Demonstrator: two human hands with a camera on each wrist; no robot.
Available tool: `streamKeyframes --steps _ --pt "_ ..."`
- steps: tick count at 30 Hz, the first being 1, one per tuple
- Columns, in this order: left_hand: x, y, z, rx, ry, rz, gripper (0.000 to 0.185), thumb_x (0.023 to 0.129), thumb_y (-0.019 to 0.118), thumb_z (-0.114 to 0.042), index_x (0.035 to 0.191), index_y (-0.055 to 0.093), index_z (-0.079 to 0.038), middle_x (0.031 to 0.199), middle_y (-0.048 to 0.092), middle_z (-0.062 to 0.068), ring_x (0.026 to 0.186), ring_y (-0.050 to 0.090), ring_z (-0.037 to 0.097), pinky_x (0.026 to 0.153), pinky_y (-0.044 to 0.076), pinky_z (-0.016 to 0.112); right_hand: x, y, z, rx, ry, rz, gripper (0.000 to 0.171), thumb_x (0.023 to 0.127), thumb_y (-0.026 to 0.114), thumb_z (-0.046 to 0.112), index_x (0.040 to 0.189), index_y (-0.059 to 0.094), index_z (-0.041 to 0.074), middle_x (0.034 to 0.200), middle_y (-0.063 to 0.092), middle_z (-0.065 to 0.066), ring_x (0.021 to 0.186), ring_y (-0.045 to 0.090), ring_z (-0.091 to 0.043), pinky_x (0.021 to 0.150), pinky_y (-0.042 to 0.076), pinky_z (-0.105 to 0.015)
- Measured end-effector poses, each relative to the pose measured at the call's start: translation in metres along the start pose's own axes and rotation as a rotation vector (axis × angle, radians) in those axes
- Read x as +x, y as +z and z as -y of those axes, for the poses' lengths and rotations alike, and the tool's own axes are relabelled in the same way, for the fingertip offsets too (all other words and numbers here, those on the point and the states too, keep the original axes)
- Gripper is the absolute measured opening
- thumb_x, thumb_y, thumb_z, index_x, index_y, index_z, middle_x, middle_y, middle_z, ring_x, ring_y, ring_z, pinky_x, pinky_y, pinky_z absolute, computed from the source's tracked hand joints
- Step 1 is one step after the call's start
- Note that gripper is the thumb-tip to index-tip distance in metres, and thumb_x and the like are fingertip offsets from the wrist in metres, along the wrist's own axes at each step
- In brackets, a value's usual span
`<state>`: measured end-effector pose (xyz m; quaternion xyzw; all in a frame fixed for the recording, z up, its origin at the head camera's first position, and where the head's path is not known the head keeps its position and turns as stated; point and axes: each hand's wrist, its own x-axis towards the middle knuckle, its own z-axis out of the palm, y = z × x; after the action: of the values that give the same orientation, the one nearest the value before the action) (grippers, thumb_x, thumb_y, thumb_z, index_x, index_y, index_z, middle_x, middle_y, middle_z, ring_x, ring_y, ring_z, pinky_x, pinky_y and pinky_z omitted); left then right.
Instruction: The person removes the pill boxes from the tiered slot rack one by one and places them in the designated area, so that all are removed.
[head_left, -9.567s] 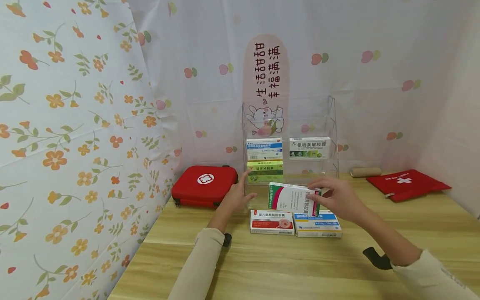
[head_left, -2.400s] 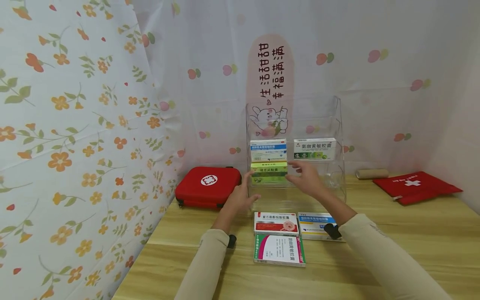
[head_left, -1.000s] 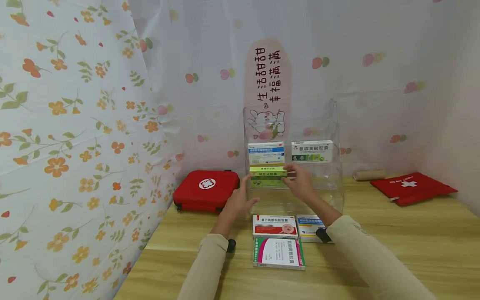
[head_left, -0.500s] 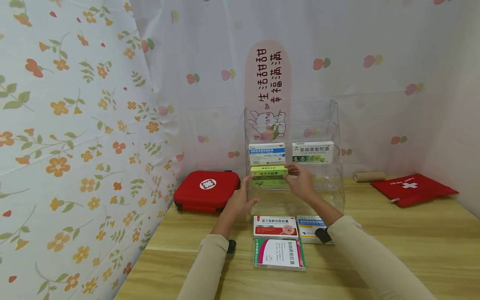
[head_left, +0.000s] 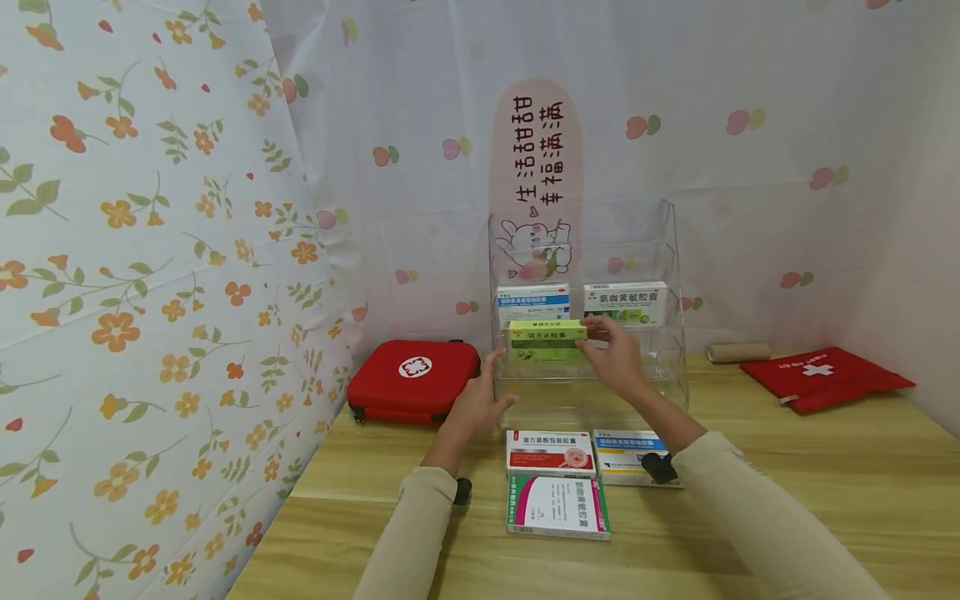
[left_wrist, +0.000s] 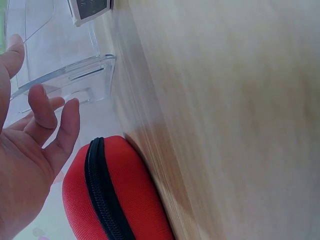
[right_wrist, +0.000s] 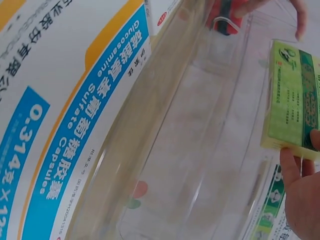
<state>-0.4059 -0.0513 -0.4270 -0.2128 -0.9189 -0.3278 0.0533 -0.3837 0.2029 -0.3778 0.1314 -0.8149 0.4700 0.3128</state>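
My right hand [head_left: 617, 358] pinches the right end of a light green medicine box [head_left: 546, 342] between thumb and fingers. That box is tilted in front of the lower left of a clear stepped display rack [head_left: 652, 360]. In the right wrist view, the fingers [right_wrist: 290, 167] hold one end of the green box [right_wrist: 290, 100]. My left hand [head_left: 474, 407] stays by the rack's left side with its thumb spread. The left wrist view shows its loosely bent fingers [left_wrist: 69, 125] right at the rack's clear side edge [left_wrist: 75, 67].
Higher on the rack stand a blue-and-white box [head_left: 534, 302] and a white-and-green box [head_left: 626, 300]. Before it lie a red-and-white box [head_left: 550, 452], a blue-yellow box [head_left: 622, 450] and a green-magenta box [head_left: 558, 504]. A red case [head_left: 412, 379] and red pouch [head_left: 825, 379] flank the rack.
My right hand has gripped the green box and drawn it up and rightward from its rack place. The green-magenta box, held earlier, now lies on the table. The left hand has hardly moved.
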Motion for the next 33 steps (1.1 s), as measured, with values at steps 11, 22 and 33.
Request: streamKeyframes --steps 11,22,33 --pt "0.0 -0.001 0.001 0.007 -0.011 -0.005 0.088 0.091 0.074 -0.03 0.152 0.011 -0.035 0.089 0.063 0.012 0.075 0.063 0.022 0.069 0.054 0.039 -0.005 -0.021 0.012 0.021 0.007 -0.008 0.032 0.091 0.071 0.005 0.12 0.062 -0.002 0.113 0.065 -0.021 0.107 0.065 -0.039 0.086 0.054 -0.047" --pt "0.0 -0.001 -0.002 0.004 -0.017 0.004 0.088 0.091 0.073 -0.031 0.152 0.01 -0.036 0.075 0.057 0.005 0.069 0.061 0.021 0.066 0.053 0.037 -0.022 -0.038 0.013 0.052 -0.045 -0.015 0.031 0.089 0.073 0.004 0.118 0.063 -0.003 0.113 0.064 -0.019 0.102 0.066 -0.037 0.079 0.047 -0.009" --pt "0.0 0.002 -0.003 0.006 -0.029 -0.006 0.088 0.09 0.074 -0.032 0.152 0.01 -0.037 0.083 0.061 0.008 0.074 0.062 0.023 0.071 0.055 0.04 -0.043 -0.054 0.02 0.097 -0.068 0.057 0.033 0.088 0.072 0.001 0.119 0.062 -0.004 0.115 0.063 -0.018 0.098 0.061 -0.006 0.08 0.051 -0.012"
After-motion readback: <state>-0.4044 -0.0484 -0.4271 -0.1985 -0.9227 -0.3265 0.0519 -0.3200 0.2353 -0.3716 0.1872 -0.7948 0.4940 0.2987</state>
